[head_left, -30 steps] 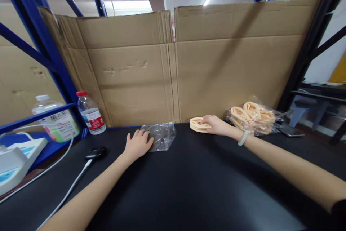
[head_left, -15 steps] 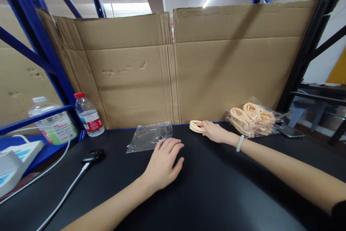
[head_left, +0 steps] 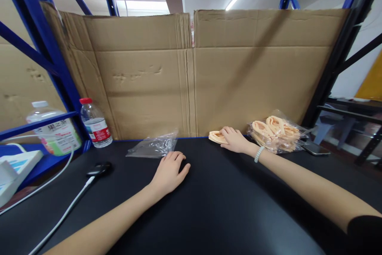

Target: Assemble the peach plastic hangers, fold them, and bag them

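Observation:
On the black table, my left hand (head_left: 168, 172) lies palm down with its thumb apart from the fingers. Its fingertips are at the near right edge of a clear plastic bag (head_left: 152, 146), which looks flat and crinkled. Farther right, my right hand (head_left: 234, 140) has its fingers over a folded peach-coloured soft band (head_left: 215, 137) near the table's back edge. The fingers cover the band's right end, and its looped left end shows. A clear bag of similar peach-coloured bands (head_left: 276, 131) lies to the right of that hand.
Cardboard (head_left: 143, 88) walls the table's back. At left stand a red-capped water bottle (head_left: 97, 125) and a larger white-capped bottle (head_left: 58, 133) beyond a blue rail. A black device (head_left: 100, 168) with a white cable, a power strip (head_left: 18, 171) and a phone (head_left: 316, 148) lie around.
My left hand has moved left and slightly away from me, and the clear plastic bag has shifted left and crumpled. My right hand stays at the band. The view has tilted slightly.

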Action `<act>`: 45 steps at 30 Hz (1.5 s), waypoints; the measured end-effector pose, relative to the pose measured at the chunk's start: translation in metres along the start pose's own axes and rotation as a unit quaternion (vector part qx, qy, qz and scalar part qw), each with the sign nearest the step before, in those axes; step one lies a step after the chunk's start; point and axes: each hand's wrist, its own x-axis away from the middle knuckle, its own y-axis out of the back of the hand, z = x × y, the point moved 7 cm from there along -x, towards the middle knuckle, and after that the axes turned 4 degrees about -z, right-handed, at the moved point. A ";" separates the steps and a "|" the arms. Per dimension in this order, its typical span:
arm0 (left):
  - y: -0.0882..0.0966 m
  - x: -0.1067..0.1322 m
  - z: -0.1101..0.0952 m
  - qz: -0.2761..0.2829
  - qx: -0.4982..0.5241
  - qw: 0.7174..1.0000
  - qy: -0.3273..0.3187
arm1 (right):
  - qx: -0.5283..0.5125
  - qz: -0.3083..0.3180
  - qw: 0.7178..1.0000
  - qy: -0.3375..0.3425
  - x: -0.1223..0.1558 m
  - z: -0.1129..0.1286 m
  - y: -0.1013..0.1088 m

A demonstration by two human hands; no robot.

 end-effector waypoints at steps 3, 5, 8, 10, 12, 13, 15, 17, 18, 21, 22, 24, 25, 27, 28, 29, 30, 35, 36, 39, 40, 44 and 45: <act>0.002 -0.001 0.005 -0.004 -0.023 1.000 0.011 | -0.015 -0.026 0.999 0.025 0.010 0.005 0.011; 0.004 0.000 0.000 -0.004 -0.038 0.999 0.006 | -0.024 -0.046 0.998 0.034 0.019 0.007 0.017; 0.008 0.003 -0.016 -0.006 -0.059 0.998 -0.015 | -0.035 -0.078 0.996 0.023 0.033 0.006 0.022; 0.011 0.007 -0.030 -0.008 -0.067 0.997 -0.036 | -0.045 -0.096 0.994 0.004 0.042 0.003 0.023; 0.012 0.011 -0.047 -0.004 -0.062 0.995 -0.072 | -0.059 -0.107 0.992 -0.011 0.049 0.001 0.022; 0.012 0.013 -0.054 0.001 -0.049 0.995 -0.092 | -0.068 -0.109 0.992 -0.015 0.052 0.000 0.021; 0.009 0.017 -0.067 0.016 -0.007 0.992 -0.129 | -0.088 -0.111 0.990 -0.018 0.055 0.001 0.018; 0.007 0.020 -0.075 0.025 0.036 0.987 -0.155 | -0.110 -0.113 0.987 -0.027 0.053 0.002 0.013; 0.006 0.021 -0.077 0.024 0.053 0.985 -0.164 | -0.122 -0.115 0.985 -0.034 0.052 0.002 0.010; 0.007 0.022 -0.077 0.012 0.086 0.982 -0.170 | -0.168 -0.119 0.977 -0.056 0.046 0.000 0.003; 0.008 0.022 -0.076 0.009 0.095 0.981 -0.169 | -0.189 -0.120 0.973 -0.060 0.045 0.000 0.001; 0.009 0.022 -0.074 0.009 0.110 0.980 -0.166 | -0.239 -0.124 0.961 -0.069 0.046 -0.002 0.000; 0.009 0.022 -0.073 0.009 0.116 0.980 -0.161 | -0.265 -0.126 0.953 -0.074 0.048 -0.003 0.000; 0.008 0.021 -0.069 0.009 0.132 0.980 -0.146 | -0.317 -0.127 0.936 -0.082 0.054 -0.004 0.003; 0.007 0.020 -0.066 0.005 0.145 0.980 -0.133 | -0.340 -0.127 0.928 -0.085 0.057 -0.003 0.006; 0.006 0.018 -0.061 -0.003 0.162 0.980 -0.115 | -0.361 -0.127 0.920 -0.088 0.061 -0.001 0.010; 0.005 0.016 -0.056 -0.014 0.183 0.979 -0.093 | -0.380 -0.129 0.912 -0.089 0.065 0.001 0.014; -0.007 0.009 -0.025 -0.053 0.302 0.950 0.059 | -0.468 -0.119 0.871 -0.093 0.081 0.027 0.032; -0.009 0.008 -0.020 -0.056 0.323 0.941 0.082 | -0.502 -0.102 0.853 -0.097 0.083 0.033 0.031; -0.013 0.007 -0.011 -0.068 0.379 0.915 0.124 | -0.595 -0.054 0.794 -0.114 0.089 0.048 0.025; -0.014 0.007 -0.008 -0.074 0.401 0.903 0.137 | -0.608 -0.051 0.784 -0.117 0.090 0.050 0.024; -0.017 0.007 0.002 -0.091 0.507 0.833 0.202 | -0.656 -0.072 0.735 -0.155 0.091 0.049 0.021; -0.018 0.007 0.002 -0.085 0.526 0.820 0.208 | -0.674 -0.067 0.715 -0.171 0.091 0.048 0.018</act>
